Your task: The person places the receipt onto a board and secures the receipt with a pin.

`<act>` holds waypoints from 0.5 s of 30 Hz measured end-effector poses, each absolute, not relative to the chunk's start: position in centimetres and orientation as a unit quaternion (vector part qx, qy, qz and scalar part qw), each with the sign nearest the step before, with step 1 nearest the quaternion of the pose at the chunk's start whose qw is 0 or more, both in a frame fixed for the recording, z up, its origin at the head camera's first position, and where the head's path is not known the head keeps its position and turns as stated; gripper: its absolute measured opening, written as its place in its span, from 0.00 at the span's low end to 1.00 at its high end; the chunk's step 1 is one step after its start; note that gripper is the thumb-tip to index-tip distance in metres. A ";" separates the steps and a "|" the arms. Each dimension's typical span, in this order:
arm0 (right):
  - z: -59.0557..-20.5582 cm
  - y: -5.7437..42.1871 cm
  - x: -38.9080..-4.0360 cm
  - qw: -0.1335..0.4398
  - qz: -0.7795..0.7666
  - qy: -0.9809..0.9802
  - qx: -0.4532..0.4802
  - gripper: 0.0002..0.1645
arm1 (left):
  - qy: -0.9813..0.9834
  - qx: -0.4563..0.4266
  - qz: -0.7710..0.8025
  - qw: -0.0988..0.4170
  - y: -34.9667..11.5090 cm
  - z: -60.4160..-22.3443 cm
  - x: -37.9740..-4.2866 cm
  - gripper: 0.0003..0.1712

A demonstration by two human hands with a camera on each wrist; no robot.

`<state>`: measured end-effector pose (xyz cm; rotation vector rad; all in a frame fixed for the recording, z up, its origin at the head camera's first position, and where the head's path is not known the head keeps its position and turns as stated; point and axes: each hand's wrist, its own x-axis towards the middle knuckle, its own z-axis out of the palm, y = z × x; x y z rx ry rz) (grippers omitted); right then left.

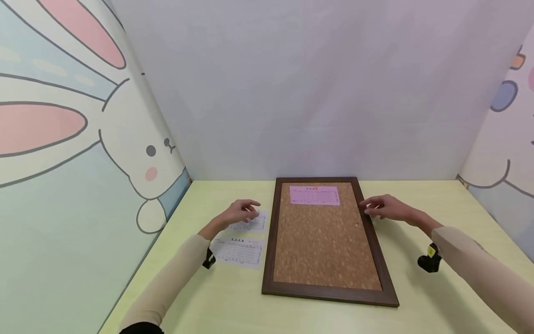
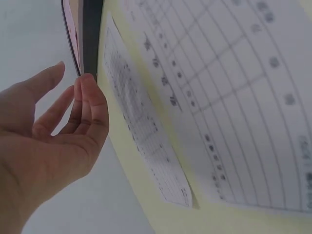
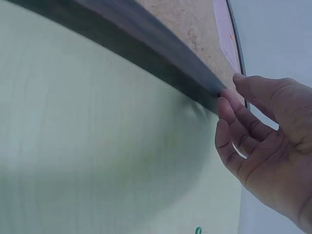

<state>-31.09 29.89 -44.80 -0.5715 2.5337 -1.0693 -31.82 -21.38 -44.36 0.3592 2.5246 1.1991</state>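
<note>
A cork board (image 1: 325, 246) in a dark brown wooden frame lies on the table. On its upper part is a pink printed form (image 1: 314, 196) with a small orange-red spot at its top edge. My left hand (image 1: 238, 212) hovers left of the board, fingers loosely bent around nothing, partly hiding a small white printed form (image 2: 146, 126). A larger white form (image 1: 238, 253) lies nearer to me. On the other side, my right hand (image 1: 388, 207) has relaxed fingers at the frame's right edge (image 3: 161, 58); whether they touch it I cannot tell.
The pale yellow table (image 1: 325, 317) meets a plain light wall (image 1: 317, 93) at the back. A side panel with a cartoon rabbit (image 1: 137, 153) stands on the left, another printed panel (image 1: 500, 134) on the right. A small green thing (image 3: 198, 230) shows low in the right wrist view.
</note>
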 end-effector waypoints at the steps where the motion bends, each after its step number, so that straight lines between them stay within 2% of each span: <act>1: -44.9 30.1 -30.9 0.167 -0.380 0.887 -0.201 0.26 | 0.885 0.122 0.420 0.159 -22.0 -44.3 -31.6 0.26; 7: -45.3 31.0 -29.9 0.176 -0.406 0.872 -0.207 0.26 | 0.896 0.097 0.410 0.141 -25.0 -44.3 -30.9 0.26; 15: -46.1 31.1 -29.6 0.209 -0.445 0.842 -0.220 0.33 | 0.912 0.046 0.393 0.107 -28.2 -44.8 -30.3 0.26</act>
